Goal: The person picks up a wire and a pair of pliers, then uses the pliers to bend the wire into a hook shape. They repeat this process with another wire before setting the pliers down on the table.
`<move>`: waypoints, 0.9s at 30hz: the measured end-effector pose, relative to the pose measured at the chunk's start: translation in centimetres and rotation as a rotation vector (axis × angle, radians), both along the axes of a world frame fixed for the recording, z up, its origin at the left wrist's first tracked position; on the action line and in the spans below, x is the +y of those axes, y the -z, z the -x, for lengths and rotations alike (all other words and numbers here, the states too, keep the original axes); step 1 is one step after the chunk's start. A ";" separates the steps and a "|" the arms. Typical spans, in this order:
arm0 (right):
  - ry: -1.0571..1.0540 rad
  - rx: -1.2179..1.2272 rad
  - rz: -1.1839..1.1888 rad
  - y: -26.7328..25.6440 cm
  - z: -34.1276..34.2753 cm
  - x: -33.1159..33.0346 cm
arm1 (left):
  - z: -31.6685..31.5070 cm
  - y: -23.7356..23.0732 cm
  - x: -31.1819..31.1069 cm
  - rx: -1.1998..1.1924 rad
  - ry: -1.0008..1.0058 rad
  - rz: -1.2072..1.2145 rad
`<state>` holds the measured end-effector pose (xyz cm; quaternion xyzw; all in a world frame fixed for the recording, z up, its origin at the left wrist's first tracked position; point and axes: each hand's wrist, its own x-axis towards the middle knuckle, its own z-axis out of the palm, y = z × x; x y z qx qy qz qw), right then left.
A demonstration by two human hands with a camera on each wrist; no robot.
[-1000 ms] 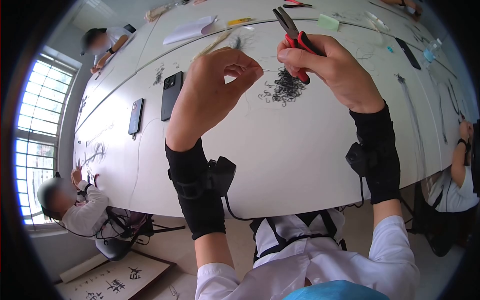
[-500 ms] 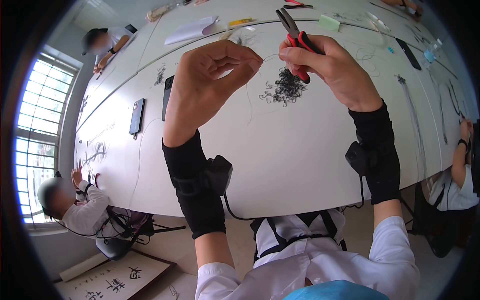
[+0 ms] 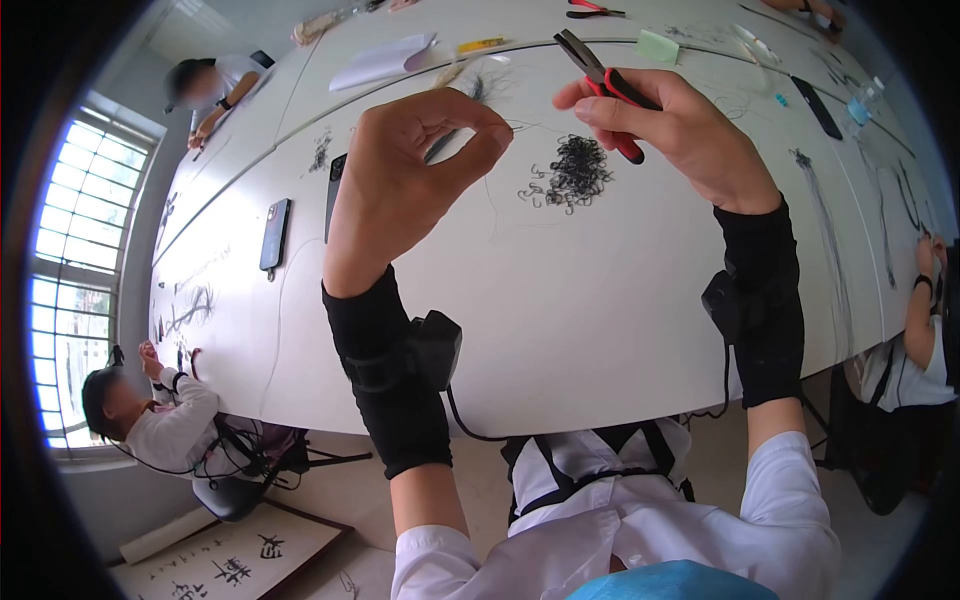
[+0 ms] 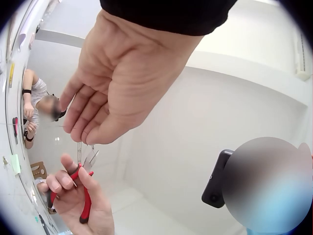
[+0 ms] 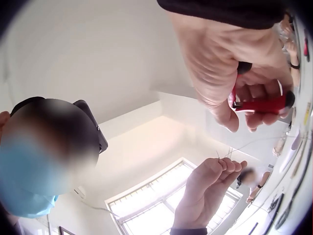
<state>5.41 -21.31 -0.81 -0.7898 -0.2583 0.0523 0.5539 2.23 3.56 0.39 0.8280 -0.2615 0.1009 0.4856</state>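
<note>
The left hand [image 3: 415, 180] pinches a thin dark piece between thumb and forefinger; fine line trails from those fingertips. Opposite it, the right hand [image 3: 685, 130] grips red-handled pliers [image 3: 622, 88], jaws pointing up and away to the left. On the white table between and below the hands lies a pile of small black hooks [image 3: 577, 172]. In the right wrist view, thin ends stick out above the left hand's fingertips [image 5: 222, 160]. The left wrist view shows the pliers [image 4: 86, 196] in the right hand, below the left hand [image 4: 129, 83].
A phone [image 3: 274, 236] lies left, another [image 3: 337, 190] partly behind the left hand. Farther back are white paper [image 3: 382, 62], a yellow tool [image 3: 481, 44], green paper [image 3: 657, 46] and more red pliers [image 3: 596, 10]. A bottle [image 3: 862, 102] and dark phone [image 3: 816, 107] are right. People sit around.
The right hand has moved slightly right, and its forefinger now reaches out from the pliers. Compared with the first frame, the left hand is a little farther left, covering more of the nearer phone.
</note>
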 end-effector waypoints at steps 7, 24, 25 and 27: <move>-0.060 0.096 -0.021 0.5 0.3 1.0 | 0.5 -0.3 -1.5 0.010 0.022 -0.131; 0.028 0.113 -0.083 0.9 0.3 1.5 | 0.3 0.2 -1.5 0.031 -0.067 -0.196; 0.019 0.122 -0.042 0.6 0.4 1.3 | 0.3 0.3 -1.4 0.038 -0.070 -0.196; 0.007 0.132 -0.003 0.7 0.3 1.1 | 0.2 0.4 -1.4 0.051 -0.074 -0.195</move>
